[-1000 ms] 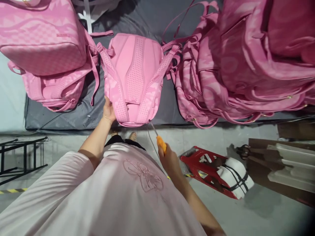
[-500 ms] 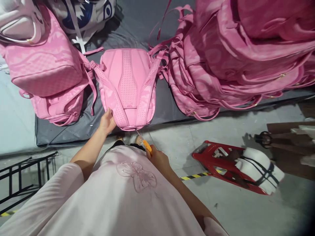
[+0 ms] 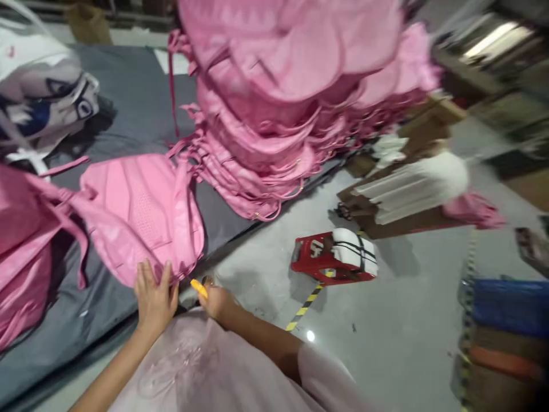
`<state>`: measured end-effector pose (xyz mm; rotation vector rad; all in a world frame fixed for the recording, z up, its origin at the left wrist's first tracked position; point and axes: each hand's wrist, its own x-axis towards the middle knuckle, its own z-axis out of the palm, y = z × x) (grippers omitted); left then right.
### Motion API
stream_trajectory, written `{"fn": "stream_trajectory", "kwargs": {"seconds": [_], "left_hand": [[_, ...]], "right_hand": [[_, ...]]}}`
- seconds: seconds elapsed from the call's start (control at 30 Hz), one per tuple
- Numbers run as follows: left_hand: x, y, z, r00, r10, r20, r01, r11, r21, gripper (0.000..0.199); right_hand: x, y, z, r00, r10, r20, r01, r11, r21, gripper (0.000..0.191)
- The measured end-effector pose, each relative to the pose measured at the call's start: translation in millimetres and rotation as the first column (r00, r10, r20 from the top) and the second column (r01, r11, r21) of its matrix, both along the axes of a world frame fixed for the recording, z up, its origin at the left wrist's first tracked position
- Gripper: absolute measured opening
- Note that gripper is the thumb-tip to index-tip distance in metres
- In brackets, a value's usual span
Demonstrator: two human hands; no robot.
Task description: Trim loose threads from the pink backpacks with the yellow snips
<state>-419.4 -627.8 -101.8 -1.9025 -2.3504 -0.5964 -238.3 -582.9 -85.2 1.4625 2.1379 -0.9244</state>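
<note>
A pink backpack (image 3: 141, 200) lies on the dark grey table cover, back panel and shoulder straps facing up. My left hand (image 3: 155, 292) rests on its near bottom edge, fingers spread over the fabric. In my right hand (image 3: 221, 300) is a small tool with a yellow-orange handle (image 3: 199, 288) and a thin dark tip. The tip reaches the backpack's lower edge, close to my left fingers. Whether it touches the fabric I cannot tell, and its exact kind is unclear.
A tall stack of pink backpacks (image 3: 274, 114) rises on the right. More pink bags (image 3: 21, 252) lie at left, below a white-and-blue printed bag (image 3: 47, 103). On the floor are a red stool (image 3: 313, 260) with a strapped white pad (image 3: 354, 249) and striped tape (image 3: 304, 309).
The view has swung right, so the backpack sits further left. My left hand has moved from the backpack's left side onto its bottom edge, fingers spread. My right hand still holds the tool there.
</note>
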Motion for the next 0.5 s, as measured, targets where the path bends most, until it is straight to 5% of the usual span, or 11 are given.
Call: {"fn": "stream_trajectory", "kwargs": {"seconds": [0.17, 0.27, 0.37, 0.43, 0.5], "left_hand": [[8.1, 62.2, -27.1, 0.969, -0.134, -0.207, 0.103, 0.982, -0.157, 0.073], [1.9, 85.2, -26.6, 0.964, -0.193, -0.183, 0.156, 0.968, -0.198, 0.075], [-3.2, 106.4, 2.0, 0.994, -0.098, -0.041, 0.087, 0.971, -0.224, 0.077], [-4.8, 120.1, 38.5, 0.988, 0.108, 0.114, -0.088, 0.981, -0.171, 0.076], [-7.5, 129.4, 80.8, 0.893, 0.266, 0.364, -0.288, 0.958, 0.006, 0.077]], "right_hand": [[8.3, 12.8, -12.0, 0.995, -0.079, -0.067, 0.085, 0.992, 0.097, 0.041], [12.7, 17.0, -20.7, 0.987, -0.101, -0.124, 0.114, 0.989, 0.098, 0.041], [12.9, 24.6, -17.3, 0.979, -0.13, -0.156, 0.15, 0.981, 0.126, 0.039], [11.5, 29.7, -2.5, 0.971, -0.157, -0.181, 0.19, 0.965, 0.181, 0.037], [10.6, 32.2, 19.3, 0.963, -0.15, -0.224, 0.207, 0.945, 0.255, 0.035]]}}
